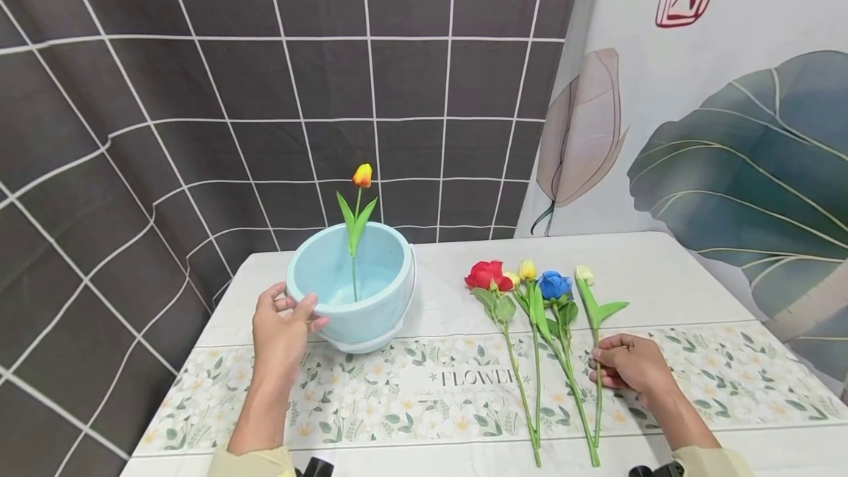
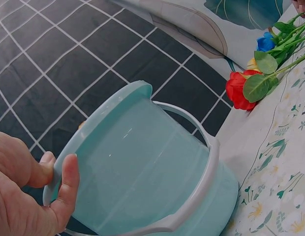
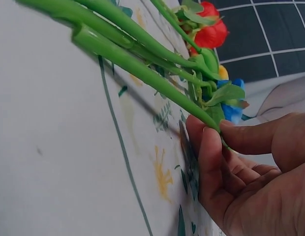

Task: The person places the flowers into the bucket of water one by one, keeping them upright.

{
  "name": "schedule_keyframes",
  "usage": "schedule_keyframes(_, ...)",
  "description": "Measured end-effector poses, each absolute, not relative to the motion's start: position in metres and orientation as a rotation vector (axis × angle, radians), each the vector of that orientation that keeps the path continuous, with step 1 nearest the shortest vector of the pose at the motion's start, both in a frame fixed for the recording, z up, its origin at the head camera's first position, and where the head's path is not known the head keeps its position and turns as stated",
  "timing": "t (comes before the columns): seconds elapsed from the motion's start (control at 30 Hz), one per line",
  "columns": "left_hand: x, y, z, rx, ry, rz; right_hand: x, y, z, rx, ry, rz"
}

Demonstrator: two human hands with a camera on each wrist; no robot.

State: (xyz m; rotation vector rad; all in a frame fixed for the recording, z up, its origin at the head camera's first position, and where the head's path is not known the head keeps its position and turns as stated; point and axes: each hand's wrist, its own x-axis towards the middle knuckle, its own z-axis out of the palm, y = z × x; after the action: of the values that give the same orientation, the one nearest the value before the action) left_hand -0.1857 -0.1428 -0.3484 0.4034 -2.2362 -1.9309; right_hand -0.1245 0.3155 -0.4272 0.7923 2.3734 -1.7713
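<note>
My left hand (image 1: 285, 337) grips the near left rim of a light blue bucket (image 1: 371, 326), thumb and fingers on either side of the edge. In the left wrist view the bucket's grey-white handle (image 2: 211, 157) hangs down its side. A red-and-yellow tulip (image 1: 361, 177) stands inside the bucket, leaning on nothing visible. At the right, my right hand (image 1: 629, 366) pinches the green stem of a white tulip (image 1: 584, 276) between thumb and fingers. Just left of it lie a blue rose (image 1: 554, 285), a yellow tulip (image 1: 527, 269) and a red rose (image 1: 488, 275).
A white table (image 1: 636, 256) carries a floral printed band with the word FLOWER. Behind it hangs a dark cloth (image 1: 411, 79) with a white grid, and a pale cloth (image 1: 609, 190) with painted leaves at the right. The flower stems lie close together, toward the table's front.
</note>
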Motion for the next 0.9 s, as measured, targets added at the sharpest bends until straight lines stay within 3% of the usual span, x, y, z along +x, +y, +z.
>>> schedule_keyframes(0.9,-0.183,-0.145,-0.349,0.373,-2.236,-1.967,-0.121,0.306,-0.397,0.664,2.422,-1.895)
